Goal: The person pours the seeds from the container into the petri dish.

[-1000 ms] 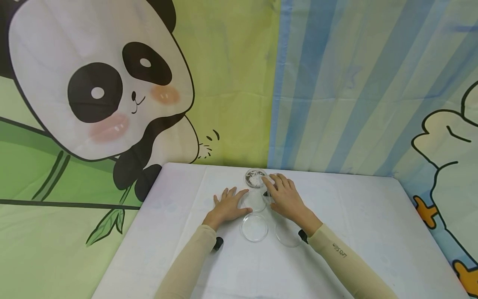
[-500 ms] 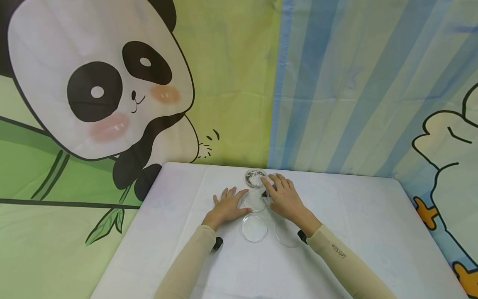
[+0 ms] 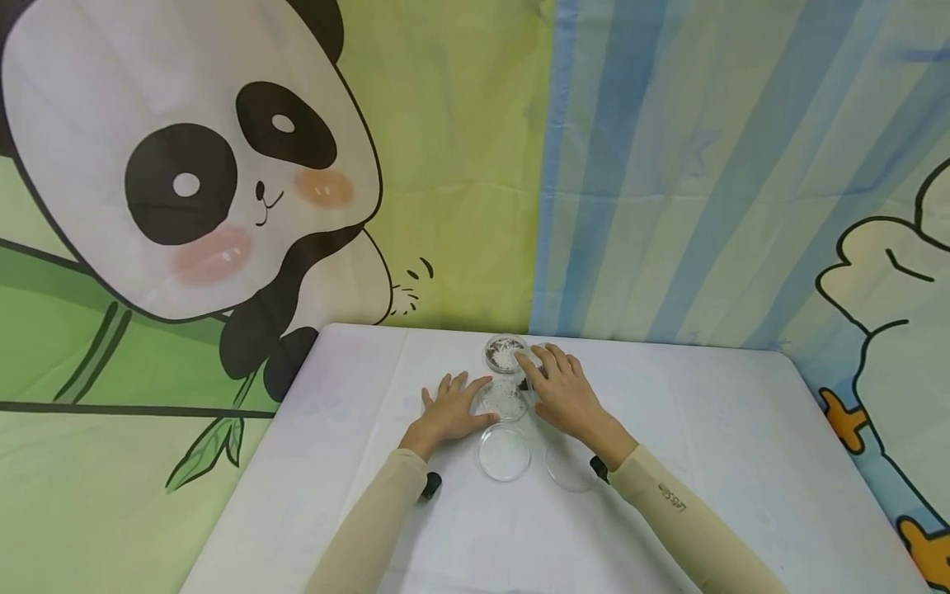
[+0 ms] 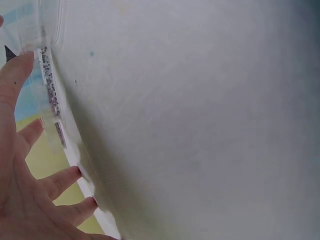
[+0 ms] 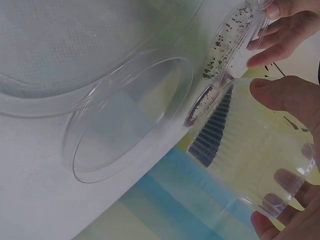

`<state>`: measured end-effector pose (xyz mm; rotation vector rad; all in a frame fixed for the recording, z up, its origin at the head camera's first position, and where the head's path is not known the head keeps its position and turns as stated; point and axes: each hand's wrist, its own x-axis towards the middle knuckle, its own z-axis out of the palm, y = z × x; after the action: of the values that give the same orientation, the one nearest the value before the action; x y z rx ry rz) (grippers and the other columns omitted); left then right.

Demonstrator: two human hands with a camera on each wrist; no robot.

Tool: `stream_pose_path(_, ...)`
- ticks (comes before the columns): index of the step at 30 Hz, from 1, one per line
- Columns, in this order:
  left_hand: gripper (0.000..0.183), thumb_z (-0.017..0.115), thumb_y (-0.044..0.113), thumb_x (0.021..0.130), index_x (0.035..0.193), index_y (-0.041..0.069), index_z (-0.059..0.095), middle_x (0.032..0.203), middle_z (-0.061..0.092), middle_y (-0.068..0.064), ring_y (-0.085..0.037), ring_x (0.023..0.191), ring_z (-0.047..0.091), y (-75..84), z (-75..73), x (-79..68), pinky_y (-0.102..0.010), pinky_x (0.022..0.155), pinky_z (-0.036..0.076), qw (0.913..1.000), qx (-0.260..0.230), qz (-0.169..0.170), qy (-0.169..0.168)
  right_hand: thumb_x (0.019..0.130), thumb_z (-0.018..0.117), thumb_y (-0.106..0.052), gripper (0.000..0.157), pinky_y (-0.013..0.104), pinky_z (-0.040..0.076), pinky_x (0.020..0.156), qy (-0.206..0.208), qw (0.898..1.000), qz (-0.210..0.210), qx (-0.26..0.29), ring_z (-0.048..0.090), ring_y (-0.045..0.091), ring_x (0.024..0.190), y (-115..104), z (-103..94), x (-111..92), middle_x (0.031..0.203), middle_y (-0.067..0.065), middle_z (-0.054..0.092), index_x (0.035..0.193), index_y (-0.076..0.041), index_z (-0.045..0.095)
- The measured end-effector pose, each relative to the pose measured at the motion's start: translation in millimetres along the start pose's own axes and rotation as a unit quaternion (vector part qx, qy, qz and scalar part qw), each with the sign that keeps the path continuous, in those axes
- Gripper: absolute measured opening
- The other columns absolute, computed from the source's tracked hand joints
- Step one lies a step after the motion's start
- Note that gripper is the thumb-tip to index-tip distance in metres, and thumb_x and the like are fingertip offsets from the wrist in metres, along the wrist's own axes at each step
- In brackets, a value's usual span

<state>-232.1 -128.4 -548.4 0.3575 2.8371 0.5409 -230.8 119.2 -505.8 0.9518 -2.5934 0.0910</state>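
Observation:
My right hand (image 3: 575, 404) grips a clear plastic container (image 5: 250, 135) with a ribbed wall. Dark material (image 5: 212, 132) shows at its lower end, tilted over the middle petri dish (image 3: 506, 404). Black specks lie scattered in that dish. My left hand (image 3: 454, 410) has its fingers spread on the table, with thumb and forefinger beside the middle dish; its thumb touches the rim in the right wrist view. A petri dish with white bits over something dark (image 3: 501, 356) stands just beyond. In the left wrist view, the dish is seen edge-on past my left thumb (image 4: 17, 72).
A clear petri dish (image 3: 504, 452) lies nearer me, below the middle one. Another clear round dish or lid (image 3: 567, 469) is under my right forearm. A white cloth covers the table (image 3: 727, 445), and a printed curtain (image 3: 460, 206) hangs behind its back edge.
More dark specks show in the middle dish than a second ago. Both hands stay in almost the same place, and the head view has shifted slightly.

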Motion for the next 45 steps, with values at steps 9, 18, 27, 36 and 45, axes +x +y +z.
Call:
stream_pose_path(9,0.078,0.063,0.066,0.088,0.155,0.036,0.036,0.161,0.026,-0.017,-0.046,0.147,0.014,1.8,-4.2,-1.0,-0.08,0.104,0.006,1.0,-0.008,-0.002,0.003,0.071,0.089,-0.016,0.095,0.06,0.041,0.099,0.007,1.0,-0.003,0.0,0.038,0.044,0.135,-2.0,-2.6,2.9,0.146,0.024,0.042,0.152,-0.011,0.039)
stream_pose_path(18,0.081,0.062,0.07,0.086,0.155,0.039,0.034,0.162,0.025,-0.016,-0.046,0.147,0.014,-0.5,-1.1,0.1,-0.079,0.105,0.006,1.0,-0.001,0.0,0.002,0.07,0.089,-0.016,0.096,0.059,0.042,0.099,0.013,1.0,-0.008,0.001,0.039,0.044,0.134,-2.6,-1.0,2.9,0.145,0.025,0.044,0.152,-0.011,0.039)
stream_pose_path(27,0.081,0.059,0.072,0.086,0.156,0.04,0.032,0.163,0.024,-0.014,-0.045,0.148,0.012,1.4,-0.5,1.4,-0.079,0.105,0.006,1.0,0.005,0.001,-0.002,0.068,0.091,-0.015,0.099,0.06,0.042,0.098,0.022,1.0,-0.006,0.003,0.04,0.044,0.133,-3.5,-0.2,2.7,0.144,0.025,0.045,0.153,-0.011,0.039)
stream_pose_path(36,0.081,0.058,0.072,0.087,0.156,0.039,0.032,0.162,0.024,-0.014,-0.044,0.148,0.013,0.9,-0.8,1.8,-0.079,0.105,0.007,0.9999,0.008,-0.001,-0.008,0.067,0.091,-0.016,0.099,0.06,0.042,0.098,0.024,1.0,-0.004,0.007,0.04,0.044,0.133,-5.2,1.2,2.5,0.144,0.025,0.045,0.152,-0.012,0.04)
stream_pose_path(45,0.081,0.059,0.071,0.087,0.156,0.04,0.031,0.163,0.024,-0.013,-0.043,0.148,0.013,-0.7,-0.3,1.4,-0.079,0.105,0.008,0.9999,0.013,-0.001,-0.008,0.068,0.092,-0.018,0.102,0.061,0.04,0.099,0.011,1.0,0.012,0.018,0.038,0.045,0.134,-7.0,0.4,0.8,0.145,0.025,0.044,0.153,-0.011,0.038)
